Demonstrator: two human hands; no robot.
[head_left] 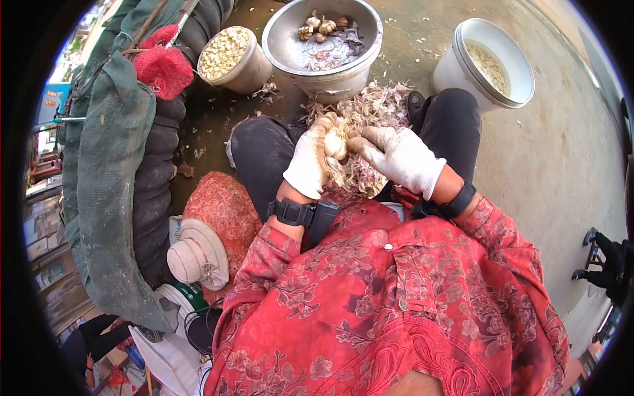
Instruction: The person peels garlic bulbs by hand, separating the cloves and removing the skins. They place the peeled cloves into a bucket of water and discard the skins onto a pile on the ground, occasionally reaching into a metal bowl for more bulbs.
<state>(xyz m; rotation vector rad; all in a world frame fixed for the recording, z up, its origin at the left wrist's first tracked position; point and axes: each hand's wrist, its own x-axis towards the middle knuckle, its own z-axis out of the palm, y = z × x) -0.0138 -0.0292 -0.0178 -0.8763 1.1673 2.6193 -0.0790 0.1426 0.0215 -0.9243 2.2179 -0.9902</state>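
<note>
Between my gloved hands is a pale garlic bulb point(335, 145), partly peeled, with loose skin around it. My left hand point(310, 158), in a white glove with soiled fingertips, is wrapped round its left side. The fingers of my right hand point(396, 155), gloved too, are bent and pressed against the bulb's right side. Below and behind the hands lies a heap of papery garlic skins point(380, 109). Beyond it, a metal bowl point(281, 53) on a white bucket holds several whole bulbs point(325, 26) and some skins.
A bucket of peeled cloves point(257, 66) stands left of the bowl, and a white bucket point(456, 72) with cloves in liquid stands right. A red mesh sack point(221, 191) and a straw hat point(191, 257) are at my left. People's dark-clothed legs show at both edges.
</note>
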